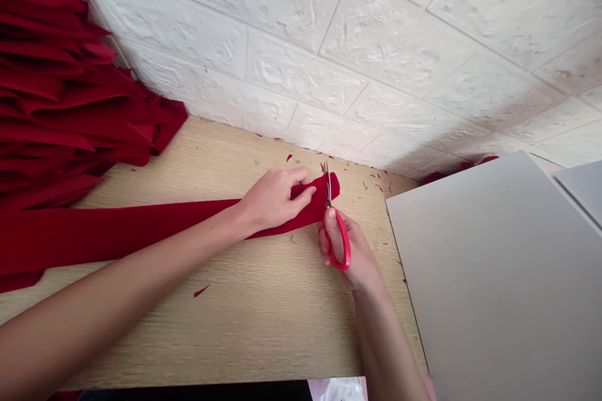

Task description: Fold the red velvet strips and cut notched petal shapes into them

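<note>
A long strip of dark red fabric (155, 225) runs across the table from the left edge of the view. My left hand (279, 200) pinches it near its right end, thumb on top and fingers curled at the far edge. In my right hand (350, 247) is a pair of scissors (339, 244) with red handles, my thumb pressed on one handle loop. The metal blades point away from me and lie across the fabric close to its tip, with a short rounded end showing to their right. How far apart the blades are is hard to see.
A large heap of folded red fabric (61, 94) fills the left back, against the white brick-patterned wall (291, 19). Small red scraps (201, 291) lie scattered over the wooden table (244, 319). At the right stands a pale grey box-like panel (489, 269), with some red behind it.
</note>
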Demonstrator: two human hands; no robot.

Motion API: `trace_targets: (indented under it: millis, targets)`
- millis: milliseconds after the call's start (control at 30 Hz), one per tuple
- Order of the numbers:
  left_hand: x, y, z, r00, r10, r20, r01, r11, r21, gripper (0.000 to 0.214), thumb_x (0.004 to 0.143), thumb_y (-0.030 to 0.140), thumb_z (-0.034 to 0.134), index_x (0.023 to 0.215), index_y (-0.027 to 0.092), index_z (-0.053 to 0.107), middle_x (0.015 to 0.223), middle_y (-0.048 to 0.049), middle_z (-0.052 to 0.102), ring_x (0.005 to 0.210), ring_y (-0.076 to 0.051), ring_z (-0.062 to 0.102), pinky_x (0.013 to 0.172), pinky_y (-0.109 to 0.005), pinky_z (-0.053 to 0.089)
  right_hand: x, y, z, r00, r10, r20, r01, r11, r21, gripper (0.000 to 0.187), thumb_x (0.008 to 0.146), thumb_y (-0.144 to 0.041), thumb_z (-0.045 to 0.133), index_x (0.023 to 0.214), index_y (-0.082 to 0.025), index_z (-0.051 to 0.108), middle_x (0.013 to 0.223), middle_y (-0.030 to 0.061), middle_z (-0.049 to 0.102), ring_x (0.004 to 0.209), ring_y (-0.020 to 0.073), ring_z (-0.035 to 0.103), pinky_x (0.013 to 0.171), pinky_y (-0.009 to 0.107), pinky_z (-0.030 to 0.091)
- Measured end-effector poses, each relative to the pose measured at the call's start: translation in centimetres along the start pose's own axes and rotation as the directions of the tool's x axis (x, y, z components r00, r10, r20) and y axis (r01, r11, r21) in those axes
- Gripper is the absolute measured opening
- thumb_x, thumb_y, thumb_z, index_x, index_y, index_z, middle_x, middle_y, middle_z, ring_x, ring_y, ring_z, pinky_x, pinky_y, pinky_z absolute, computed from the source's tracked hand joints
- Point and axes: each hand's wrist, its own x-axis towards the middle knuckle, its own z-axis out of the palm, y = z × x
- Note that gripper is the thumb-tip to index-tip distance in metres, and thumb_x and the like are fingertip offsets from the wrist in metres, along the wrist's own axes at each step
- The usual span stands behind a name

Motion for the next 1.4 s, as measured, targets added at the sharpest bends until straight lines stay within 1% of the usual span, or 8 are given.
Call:
trace_targets:
  millis: [100,200,400,600,767,933,1133,1400]
  targets:
    - [0.0,-0.1,0.0,1.000,-0.003,0.003,0.003,1.000,0.006,0.024,0.090,0.026,0.053,0.067,0.018,0.053,0.060,0.0041,0.051,0.054,-0.010,0.042,0.055,-0.028,0.029,0.1,0.3,-0.1,1.000,-0.010,-0.011,0.010,1.000,-0.002,0.056,0.076,-0.076,0.065,0.071,-0.023,0.049,0.045,-0.0062,0.048,0.037,0.0088,0.039,0.038,0.022,0.029]
    - [0.0,-0.1,0.0,1.000,-0.020,0.007,0.019,1.000,0.015,0.025,0.090,0.027,0.052,0.067,0.017,0.054,0.060,0.0035,0.053,0.054,-0.010,0.043,0.056,-0.028,0.029,0.2,0.5,-0.2,0.998,-0.056,-0.018,0.056,0.998,0.011,0.053,0.082,-0.074,0.059,0.073,-0.022,0.053,0.049,-0.0049,0.049,0.043,0.0102,0.043,0.045,0.023,0.035]
    - [0.0,0.1,-0.3,0.999,-0.044,-0.008,0.044,0.999,-0.007,0.025,0.091,0.030,0.052,0.070,0.017,0.058,0.062,0.0029,0.057,0.055,-0.011,0.046,0.057,-0.028,0.032,-0.1,0.5,-0.4,0.995,-0.100,-0.022,0.101,0.995,0.025,0.054,0.086,-0.075,0.051,0.077,-0.023,0.052,0.058,-0.0040,0.049,0.053,0.0123,0.043,0.053,0.025,0.038]
    - [0.2,0.7,-0.8,0.996,-0.055,-0.069,0.050,0.996,-0.069,0.026,0.092,0.034,0.051,0.072,0.017,0.057,0.064,0.0033,0.058,0.055,-0.010,0.047,0.055,-0.026,0.034,-0.8,0.2,-0.4,0.990,-0.143,0.020,0.144,0.986,-0.081,0.051,0.091,-0.071,0.048,0.079,-0.022,0.052,0.066,-0.0028,0.049,0.060,0.0130,0.045,0.057,0.027,0.040]
    - [0.1,1.1,-0.9,0.993,-0.055,-0.104,0.050,0.998,-0.047,0.027,0.092,0.035,0.052,0.073,0.017,0.058,0.065,0.0028,0.060,0.056,-0.010,0.048,0.055,-0.026,0.034,-1.0,-0.3,-0.1,0.993,-0.106,0.058,0.113,0.984,-0.138,0.053,0.090,-0.076,0.045,0.084,-0.023,0.050,0.068,-0.0030,0.048,0.061,0.0139,0.043,0.054,0.027,0.038]
    - [0.2,1.1,-1.0,0.996,-0.050,-0.072,0.046,0.997,-0.062,0.026,0.092,0.034,0.052,0.075,0.018,0.061,0.069,0.0013,0.065,0.060,-0.012,0.055,0.058,-0.027,0.037,-1.0,-0.4,0.2,0.991,-0.113,0.070,0.123,0.980,-0.156,0.053,0.091,-0.075,0.043,0.083,-0.023,0.050,0.070,-0.0024,0.050,0.063,0.0143,0.045,0.057,0.028,0.040]
    - [0.6,0.7,-1.5,0.996,-0.064,0.065,0.071,0.991,-0.112,0.021,0.092,0.034,0.055,0.087,0.019,0.068,0.087,-0.0029,0.074,0.075,-0.017,0.065,0.066,-0.029,0.046,-0.7,-0.1,0.4,0.983,-0.171,0.064,0.177,0.978,-0.111,0.050,0.094,-0.070,0.045,0.080,-0.022,0.050,0.071,-0.0019,0.051,0.063,0.0133,0.047,0.060,0.028,0.043]
    - [0.7,0.8,-1.8,0.988,-0.124,0.090,0.136,0.979,-0.152,0.023,0.091,0.037,0.057,0.082,0.019,0.067,0.087,-0.0041,0.074,0.079,-0.019,0.066,0.070,-0.030,0.050,-0.4,0.5,0.2,0.983,-0.178,0.040,0.180,0.982,-0.053,0.050,0.093,-0.071,0.046,0.079,-0.022,0.049,0.071,-0.0010,0.053,0.060,0.0131,0.048,0.057,0.027,0.042]
